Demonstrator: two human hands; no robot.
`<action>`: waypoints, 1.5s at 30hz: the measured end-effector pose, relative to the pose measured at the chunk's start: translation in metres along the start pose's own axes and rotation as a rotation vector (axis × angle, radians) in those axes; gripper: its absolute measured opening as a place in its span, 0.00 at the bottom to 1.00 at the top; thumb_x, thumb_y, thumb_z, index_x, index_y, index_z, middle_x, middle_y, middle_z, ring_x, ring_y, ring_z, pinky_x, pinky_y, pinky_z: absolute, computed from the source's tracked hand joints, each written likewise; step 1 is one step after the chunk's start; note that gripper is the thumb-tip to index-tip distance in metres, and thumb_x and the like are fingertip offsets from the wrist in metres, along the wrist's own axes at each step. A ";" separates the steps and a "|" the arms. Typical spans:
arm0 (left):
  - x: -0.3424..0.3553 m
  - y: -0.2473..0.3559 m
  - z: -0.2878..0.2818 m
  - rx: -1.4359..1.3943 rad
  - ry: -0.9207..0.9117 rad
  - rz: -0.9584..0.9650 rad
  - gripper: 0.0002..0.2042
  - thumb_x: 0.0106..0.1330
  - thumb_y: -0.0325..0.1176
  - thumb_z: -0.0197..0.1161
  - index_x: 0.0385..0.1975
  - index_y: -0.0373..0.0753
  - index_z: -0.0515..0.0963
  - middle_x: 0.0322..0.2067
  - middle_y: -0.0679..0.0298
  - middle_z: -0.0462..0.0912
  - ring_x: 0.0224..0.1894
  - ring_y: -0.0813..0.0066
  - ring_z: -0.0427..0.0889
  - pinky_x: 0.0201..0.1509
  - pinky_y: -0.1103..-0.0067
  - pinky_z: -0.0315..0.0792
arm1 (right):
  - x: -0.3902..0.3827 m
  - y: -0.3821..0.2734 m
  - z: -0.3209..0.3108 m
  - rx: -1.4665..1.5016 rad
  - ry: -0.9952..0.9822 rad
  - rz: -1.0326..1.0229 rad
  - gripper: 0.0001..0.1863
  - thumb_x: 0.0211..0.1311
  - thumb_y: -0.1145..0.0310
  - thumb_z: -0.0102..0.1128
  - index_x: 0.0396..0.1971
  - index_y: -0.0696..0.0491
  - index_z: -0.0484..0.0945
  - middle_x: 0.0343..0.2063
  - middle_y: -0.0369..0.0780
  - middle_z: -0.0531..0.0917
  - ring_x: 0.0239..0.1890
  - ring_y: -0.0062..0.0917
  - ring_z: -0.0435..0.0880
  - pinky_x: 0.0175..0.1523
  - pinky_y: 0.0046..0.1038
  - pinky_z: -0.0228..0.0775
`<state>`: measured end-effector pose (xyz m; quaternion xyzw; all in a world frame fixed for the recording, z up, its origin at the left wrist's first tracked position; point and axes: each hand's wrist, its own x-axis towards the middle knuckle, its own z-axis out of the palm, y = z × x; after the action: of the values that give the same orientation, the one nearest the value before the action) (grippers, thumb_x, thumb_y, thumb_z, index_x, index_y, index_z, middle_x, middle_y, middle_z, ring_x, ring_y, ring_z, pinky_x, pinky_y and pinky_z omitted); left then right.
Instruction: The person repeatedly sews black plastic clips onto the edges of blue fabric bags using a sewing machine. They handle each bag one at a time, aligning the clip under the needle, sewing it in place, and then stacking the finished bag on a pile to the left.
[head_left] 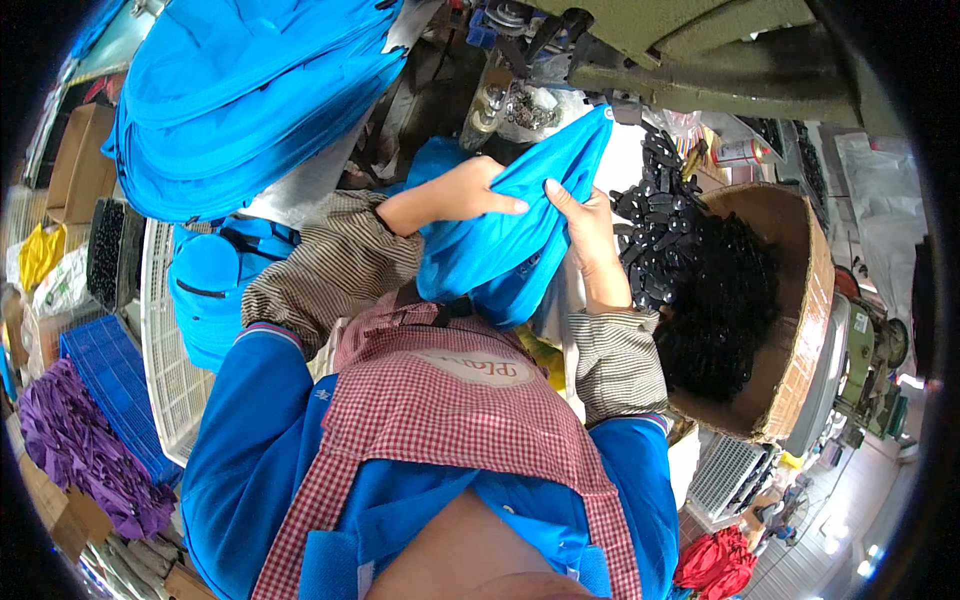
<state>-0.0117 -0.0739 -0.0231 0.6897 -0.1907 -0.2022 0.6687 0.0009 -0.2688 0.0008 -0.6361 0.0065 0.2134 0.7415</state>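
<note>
Both hands hold a bright blue fabric piece in front of my chest. My left hand grips its upper left part; the thumb points right and the other fingers are partly hidden in the cloth. On the right edge, my right hand is closed with the thumb pressed on the cloth and the fingers behind it. A corner of the fabric rises to a point between the hands and the machine, with a small light round fitting at its tip. The lower folds hang down to my checked apron.
A cardboard box of black parts stands close by my right arm, beside a heap of small black plastic pieces. Stacked blue fabric rises at the far left. A green machine overhangs the far side. A white basket holds blue bags.
</note>
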 end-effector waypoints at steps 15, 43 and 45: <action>0.018 0.025 -0.073 -0.285 0.226 -0.083 0.13 0.54 0.33 0.64 0.36 0.32 0.77 0.30 0.65 0.80 0.31 0.80 0.77 0.39 0.82 0.71 | 0.091 -0.025 0.049 -0.102 -0.027 -0.187 0.15 0.53 0.68 0.60 0.37 0.61 0.75 0.33 0.39 0.80 0.33 0.23 0.77 0.42 0.24 0.69; 0.009 -0.010 -0.080 -0.249 0.347 -0.482 0.33 0.51 0.44 0.66 0.50 0.26 0.63 0.44 0.49 0.73 0.45 0.61 0.74 0.51 0.70 0.67 | 0.069 0.066 -0.194 -1.902 0.268 -0.161 0.23 0.49 0.77 0.48 0.49 0.49 0.70 0.47 0.39 0.72 0.42 0.36 0.76 0.48 0.32 0.68; 0.006 0.006 -0.072 -0.204 0.451 -0.566 0.35 0.51 0.45 0.66 0.51 0.26 0.61 0.46 0.48 0.71 0.46 0.60 0.74 0.52 0.70 0.67 | 0.070 0.064 -0.205 -1.766 0.158 -0.009 0.26 0.46 0.78 0.49 0.51 0.48 0.68 0.48 0.39 0.69 0.49 0.36 0.70 0.52 0.36 0.64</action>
<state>0.0316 -0.0164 -0.0155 0.6721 0.1806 -0.2397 0.6769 0.0974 -0.4349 -0.1185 -0.9891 -0.1118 0.0930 -0.0218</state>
